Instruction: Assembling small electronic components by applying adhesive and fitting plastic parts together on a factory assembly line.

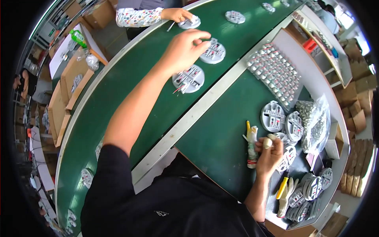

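Note:
My left hand [182, 50] reaches over the green conveyor belt, thumb and forefinger apart with nothing seen between them. Just beyond its fingertips lies a round grey plastic base [213, 52] with small fittings; I cannot tell whether they touch. A second grey base [188, 79] with red and white wires lies nearer, below the wrist. Over the side bench, my right hand [269, 156] has its fingers curled together, white covers on the tips. Anything pinched there is too small to make out. Beside it lie a tool with a wrapped handle [252, 147] and more grey bases [272, 116].
A co-worker's hand [177, 15] touches another base across the belt. On the bench lie a tray of small white parts [275, 73], a clear bag of small metal pieces [316, 124], a yellow-handled tool [282, 187] and stacked bases [312, 187]. A pale rail [193, 112] divides belt and bench.

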A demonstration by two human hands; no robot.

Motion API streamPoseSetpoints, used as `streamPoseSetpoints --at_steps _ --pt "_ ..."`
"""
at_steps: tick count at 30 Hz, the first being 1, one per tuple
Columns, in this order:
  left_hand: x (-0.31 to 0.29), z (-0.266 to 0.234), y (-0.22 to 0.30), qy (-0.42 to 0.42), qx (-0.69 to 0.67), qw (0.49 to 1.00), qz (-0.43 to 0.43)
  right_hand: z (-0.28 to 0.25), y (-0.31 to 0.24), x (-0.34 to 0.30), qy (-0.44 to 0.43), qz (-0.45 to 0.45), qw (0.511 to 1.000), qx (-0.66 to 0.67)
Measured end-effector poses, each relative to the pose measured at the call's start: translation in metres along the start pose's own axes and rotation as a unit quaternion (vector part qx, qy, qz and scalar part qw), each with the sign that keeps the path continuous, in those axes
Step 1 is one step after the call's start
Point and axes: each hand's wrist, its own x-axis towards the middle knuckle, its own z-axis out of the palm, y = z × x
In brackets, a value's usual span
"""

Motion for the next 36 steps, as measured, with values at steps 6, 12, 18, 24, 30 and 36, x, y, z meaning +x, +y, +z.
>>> streamPoseSetpoints --at_steps 6,12,18,24,30,36 --pt "0.083 0.053 -0.145 -0.150 0.102 0.980 -0.082 0.015 0.014 -0.012 0.049 -0.076 0.996 0.004" --pt "0.001 0.024 -0.027 -0.012 0.147 0.989 0.008 0.013 0.005 -0.016 0.045 -0.087 0.990 0.102" --pt "-0.168 0.073 0.103 -0.004 0.072 0.994 -0.086 -0.009 -0.007 -0.003 0.060 -0.080 0.992 0.072" --pt "-0.206 0.091 0.090 -0.016 0.100 0.991 -0.084 0.010 -0.031 -0.038 -0.048 -0.099 0.993 -0.037" --pt "-0.212 0.092 0.100 -0.025 0.114 0.993 -0.010 0.043 -0.036 -0.039 -0.135 -0.312 0.904 -0.258" --pt "-0.218 0.094 0.103 -0.047 0.132 0.990 -0.037 0.043 -0.023 -0.046 -0.147 -0.346 0.877 -0.300"
